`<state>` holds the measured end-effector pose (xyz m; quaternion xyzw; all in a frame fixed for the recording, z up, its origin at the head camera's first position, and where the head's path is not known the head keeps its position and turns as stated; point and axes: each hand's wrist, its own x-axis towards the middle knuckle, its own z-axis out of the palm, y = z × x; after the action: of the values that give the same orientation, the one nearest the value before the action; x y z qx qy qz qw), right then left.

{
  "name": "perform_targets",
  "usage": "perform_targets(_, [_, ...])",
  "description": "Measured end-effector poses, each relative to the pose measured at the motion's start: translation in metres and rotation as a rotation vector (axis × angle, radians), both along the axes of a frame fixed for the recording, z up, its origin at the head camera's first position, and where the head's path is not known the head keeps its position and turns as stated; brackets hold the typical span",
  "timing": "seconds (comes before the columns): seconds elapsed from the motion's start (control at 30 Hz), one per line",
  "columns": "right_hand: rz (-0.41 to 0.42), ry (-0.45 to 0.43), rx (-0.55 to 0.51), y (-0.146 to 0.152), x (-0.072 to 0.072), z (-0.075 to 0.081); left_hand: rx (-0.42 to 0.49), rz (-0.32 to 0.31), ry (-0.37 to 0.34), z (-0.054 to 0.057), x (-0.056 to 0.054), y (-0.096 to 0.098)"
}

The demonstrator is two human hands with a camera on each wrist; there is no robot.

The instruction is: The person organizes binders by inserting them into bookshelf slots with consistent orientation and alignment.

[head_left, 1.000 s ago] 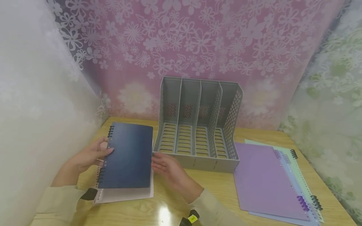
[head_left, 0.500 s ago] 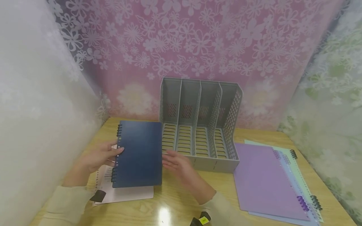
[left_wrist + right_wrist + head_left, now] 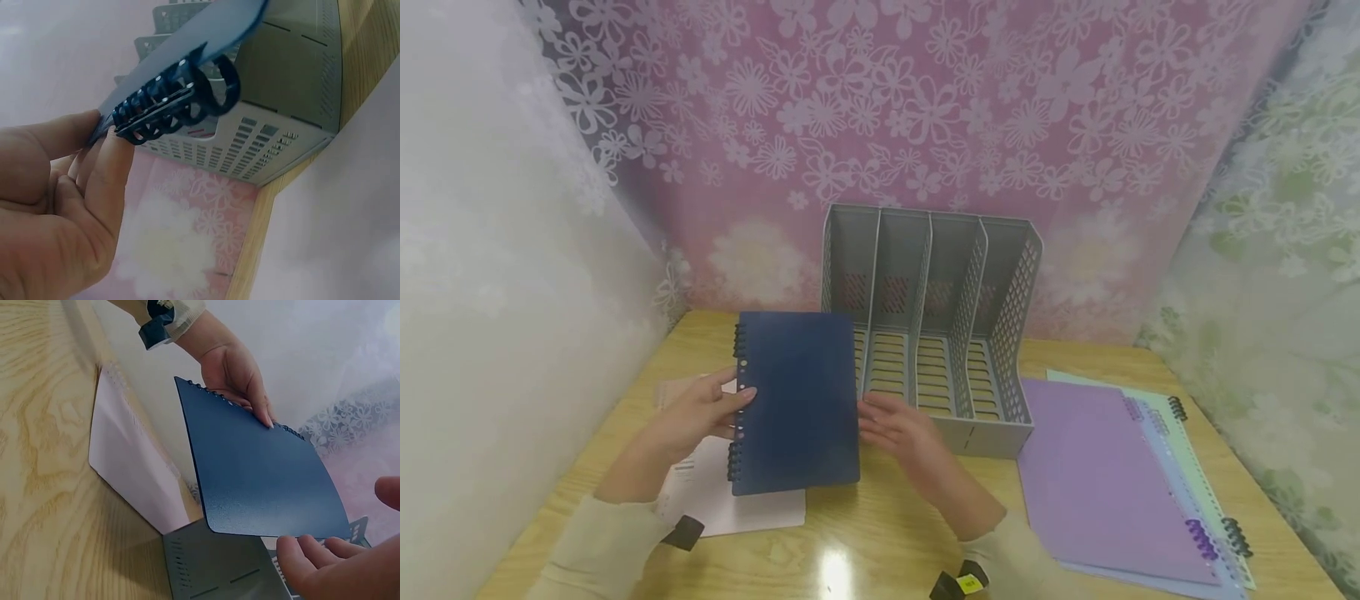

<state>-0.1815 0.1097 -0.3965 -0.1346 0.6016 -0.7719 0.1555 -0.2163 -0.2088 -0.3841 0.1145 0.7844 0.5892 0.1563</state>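
A dark blue ring-bound notebook (image 3: 797, 400) is held up off the table, its black binding rings (image 3: 169, 103) on the left side. My left hand (image 3: 696, 417) pinches that ringed edge between thumb and fingers. At the notebook's opposite edge is my right hand (image 3: 906, 437), its fingers extended by the border; in the right wrist view the thumb (image 3: 389, 492) stays apart from the cover. Behind the notebook stands a grey file organizer (image 3: 985, 437) with several upright slots, its left slot partly covered. A pale pink notebook (image 3: 767, 512) lies beneath, partly hidden.
Purple (image 3: 1105, 475), light blue (image 3: 1217, 567) and mint green (image 3: 1187, 450) ring-bound notebooks overlap on the right of the wooden table (image 3: 880, 542). A floral pink curtain (image 3: 910, 117) hangs behind the organizer, with a pale wall (image 3: 512, 292) at left.
Both hands and the blue notebook have moved right and slightly up, away from the pink notebook and toward the organizer. More of the pink notebook's left part now shows.
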Motion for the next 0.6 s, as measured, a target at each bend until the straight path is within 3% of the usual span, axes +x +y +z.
perform_targets(0.43, [-0.015,0.084,0.025,0.026,-0.006,0.003,0.089,-0.047,0.035,0.0,-0.003,0.018])
perform_targets(0.6, [-0.101,0.121,0.101,0.038,-0.006,0.005,0.093,-0.046,0.047,0.003,-0.002,0.019])
